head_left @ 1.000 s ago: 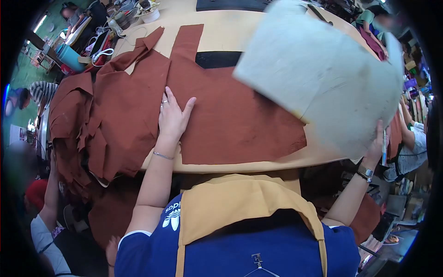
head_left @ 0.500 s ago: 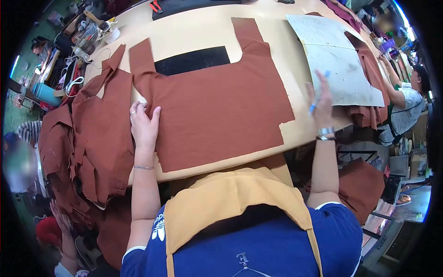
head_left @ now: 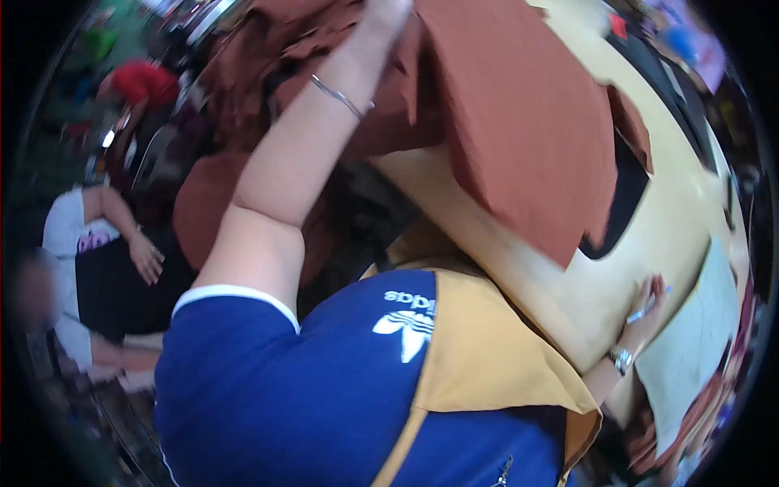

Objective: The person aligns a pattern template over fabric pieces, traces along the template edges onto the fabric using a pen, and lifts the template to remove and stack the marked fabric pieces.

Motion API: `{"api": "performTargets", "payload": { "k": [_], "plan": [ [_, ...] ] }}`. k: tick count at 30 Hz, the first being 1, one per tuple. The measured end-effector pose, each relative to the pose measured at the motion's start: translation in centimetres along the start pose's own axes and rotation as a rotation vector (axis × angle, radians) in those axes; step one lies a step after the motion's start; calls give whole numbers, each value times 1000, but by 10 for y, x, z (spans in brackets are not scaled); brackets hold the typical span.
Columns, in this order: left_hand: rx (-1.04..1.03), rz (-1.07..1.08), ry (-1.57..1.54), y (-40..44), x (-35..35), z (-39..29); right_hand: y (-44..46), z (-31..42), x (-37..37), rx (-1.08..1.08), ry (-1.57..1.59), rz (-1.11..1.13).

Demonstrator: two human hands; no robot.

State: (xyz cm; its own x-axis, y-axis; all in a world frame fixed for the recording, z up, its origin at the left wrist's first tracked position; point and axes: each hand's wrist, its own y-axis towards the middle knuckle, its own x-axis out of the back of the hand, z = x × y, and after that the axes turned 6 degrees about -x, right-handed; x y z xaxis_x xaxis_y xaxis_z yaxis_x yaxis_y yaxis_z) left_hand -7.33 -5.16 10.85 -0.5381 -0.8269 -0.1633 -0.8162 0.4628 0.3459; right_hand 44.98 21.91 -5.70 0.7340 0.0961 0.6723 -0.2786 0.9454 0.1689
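Head: pen (head_left: 638, 316) in right fingers (head_left: 656, 286)

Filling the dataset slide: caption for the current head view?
Left arm extended over rust-red fabric; right hand holding a pen beside a pale sheet.

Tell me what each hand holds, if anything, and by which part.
The right hand holds a pen-like tool around its middle, both ends showing. The left hand is cut off at the top edge, so its hold cannot be told.

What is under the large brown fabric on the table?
A black patch juts out past the brown fabric, with pale tabletop beyond. How far the patch extends beneath is covered.
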Motion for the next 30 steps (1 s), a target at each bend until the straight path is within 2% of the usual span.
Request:
{"api": "performTargets", "payload": {
  "k": [2, 5, 9, 10, 11, 12, 14, 15, 16, 17, 18, 19, 20, 23, 24, 25, 26, 28, 30],
  "plan": [
    [64, -194, -47, 7, 75, -34, 6, -11, -5, 32, 17, 3],
    [82, -484, 12, -4, 210, -84, -4, 18, -11, 8, 26, 32],
    [-90, -765, 264, -98, 370, -126, -6, 23, -8, 20, -47, 25],
    [-125, -891, 470, -129, 381, -126, -7, 24, -8, 16, -41, 33],
    [-98, -966, 531, -161, 390, -126, -8, 23, -6, 11, -36, 37],
    [-82, -943, 897, -200, 535, -110, -7, 23, -4, 9, -27, 35],
    [-59, -1145, 641, -250, 470, -98, -8, 22, -3, 39, -59, 31],
    [-77, -1119, 733, -282, 491, -86, -8, 21, -4, 53, -71, 22],
    [5, -1168, 841, -311, 522, -73, -9, 22, -5, 62, -74, 18],
    [-8, -1253, 844, -334, 527, -58, -8, 23, -7, 70, -78, 9],
    [71, -1175, 826, -355, 526, -51, -8, 24, -7, 75, -87, 2],
    [279, -1495, 1168, -350, 521, -34, -8, 24, -8, 73, -85, -16],
    [575, -1827, 1372, -345, 514, -16, -8, 27, -9, 65, -102, -24],
    [646, -1075, 1817, -263, 352, -41, -15, 44, -10, 42, -123, -70],
    [206, -741, 1950, -253, 399, -11, -16, 44, -9, 60, -147, -82],
    [-173, -530, 1836, -221, 376, 9, -15, 42, -9, 76, -172, -93],
    [-344, -325, 1639, -185, 334, 20, -15, 41, -9, 88, -198, -103],
    [-446, 34, 1381, -136, 223, 29, -18, 49, -11, 97, -178, -118],
    [-378, 371, 1469, -121, 125, 30, -17, 44, -12, 84, -134, -129]
  ]
}}
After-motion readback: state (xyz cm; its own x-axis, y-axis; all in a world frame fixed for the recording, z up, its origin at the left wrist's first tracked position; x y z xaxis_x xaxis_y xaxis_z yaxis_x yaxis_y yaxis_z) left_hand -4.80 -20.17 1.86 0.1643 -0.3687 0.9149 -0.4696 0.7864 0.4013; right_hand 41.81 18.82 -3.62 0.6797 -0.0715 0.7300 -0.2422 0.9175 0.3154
